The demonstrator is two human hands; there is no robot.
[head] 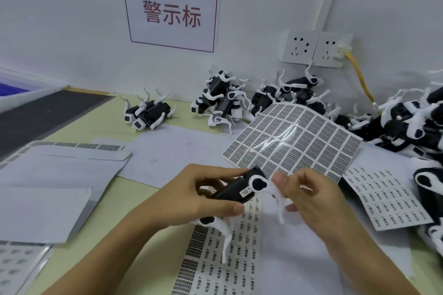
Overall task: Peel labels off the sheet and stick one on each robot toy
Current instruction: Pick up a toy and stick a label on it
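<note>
— Where are we with this one?

— We have a robot toy (236, 188) held up between both hands, just above the printed strips on the table. Our left hand (203, 193) is curled around its black body, thumb underneath. Our right hand (309, 193) pinches the white leg at the other end.

— Is its label on?

— A small label (245, 192) sits on the black side, near the white joint. We think it is stuck down, though the blur makes that hard to judge.

— So how do we finish it well?

— We keep the left grip firm on the body, not the thin legs, and rub a thumb flat over the label from middle to edges.

— And the next label?

— The label sheet (294, 137) lies just beyond our hands, curling up. The unlabelled pile (407, 124) waits on the right.
</note>
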